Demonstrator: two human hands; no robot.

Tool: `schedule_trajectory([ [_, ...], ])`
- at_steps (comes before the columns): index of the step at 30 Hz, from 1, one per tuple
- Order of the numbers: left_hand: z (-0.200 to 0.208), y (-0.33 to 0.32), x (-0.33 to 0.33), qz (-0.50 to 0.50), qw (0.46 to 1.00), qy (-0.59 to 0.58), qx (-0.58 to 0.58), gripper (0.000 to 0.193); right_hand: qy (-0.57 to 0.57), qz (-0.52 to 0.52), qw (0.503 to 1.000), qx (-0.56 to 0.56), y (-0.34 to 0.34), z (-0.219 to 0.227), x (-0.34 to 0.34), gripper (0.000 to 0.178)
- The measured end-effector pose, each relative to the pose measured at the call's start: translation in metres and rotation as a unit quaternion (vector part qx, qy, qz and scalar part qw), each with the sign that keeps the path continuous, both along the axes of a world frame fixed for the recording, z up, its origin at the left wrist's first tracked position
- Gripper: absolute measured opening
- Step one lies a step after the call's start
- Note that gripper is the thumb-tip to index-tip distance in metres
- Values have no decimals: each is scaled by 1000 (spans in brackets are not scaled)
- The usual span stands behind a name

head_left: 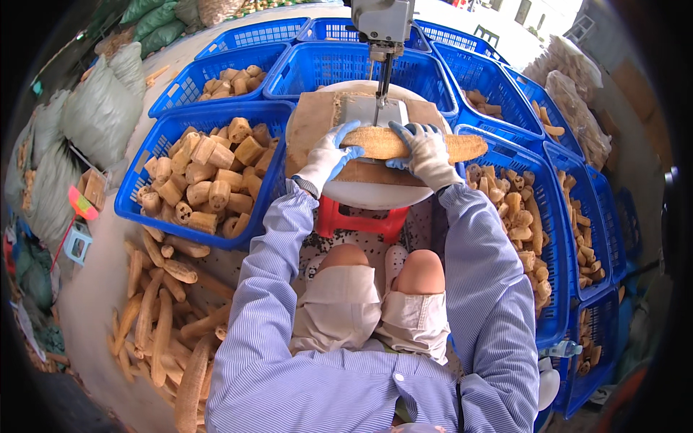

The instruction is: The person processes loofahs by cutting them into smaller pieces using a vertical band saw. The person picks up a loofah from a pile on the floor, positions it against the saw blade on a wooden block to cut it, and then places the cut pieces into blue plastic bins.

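Observation:
A long, dried loofah (377, 142) lies crosswise over a small work board (312, 123) below a cutting machine (381, 29) with a thin upright blade. My left hand (332, 155), in a white and blue glove, is closed around the loofah's left end. My right hand (424, 153), gloved the same way, grips it further right, and its tip sticks out past that hand. The metal plate (372, 112) around the blade sits just beyond the loofah. The fingers' undersides are hidden.
A blue basket (271, 216) of cut loofah pieces (206, 169) stands at the left, another basket (552, 317) at the right. More baskets ring the machine. Whole loofahs (162, 317) are heaped on the floor at lower left. A red stool (361, 222) is under the board.

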State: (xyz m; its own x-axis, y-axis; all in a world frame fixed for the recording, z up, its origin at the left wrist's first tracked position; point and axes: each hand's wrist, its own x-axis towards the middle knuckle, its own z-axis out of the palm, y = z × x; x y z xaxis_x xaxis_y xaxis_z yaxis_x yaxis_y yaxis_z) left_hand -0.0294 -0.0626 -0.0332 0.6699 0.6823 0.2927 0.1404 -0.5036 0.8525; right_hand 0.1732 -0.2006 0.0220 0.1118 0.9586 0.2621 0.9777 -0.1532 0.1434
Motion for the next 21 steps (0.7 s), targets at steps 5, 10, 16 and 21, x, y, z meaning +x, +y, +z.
schedule_trajectory([
  [5,-10,19,14,-16,998,-65,-21,67,9,35,996,83,10,-17,11,84],
  [10,-8,23,25,-36,991,-112,-61,68,-2,32,991,131,15,-26,19,80],
  [16,-21,37,31,-15,995,-98,30,65,-35,18,993,113,23,-28,21,86],
  [21,-16,41,34,13,998,-44,44,61,-21,-42,998,31,32,-13,20,90],
])
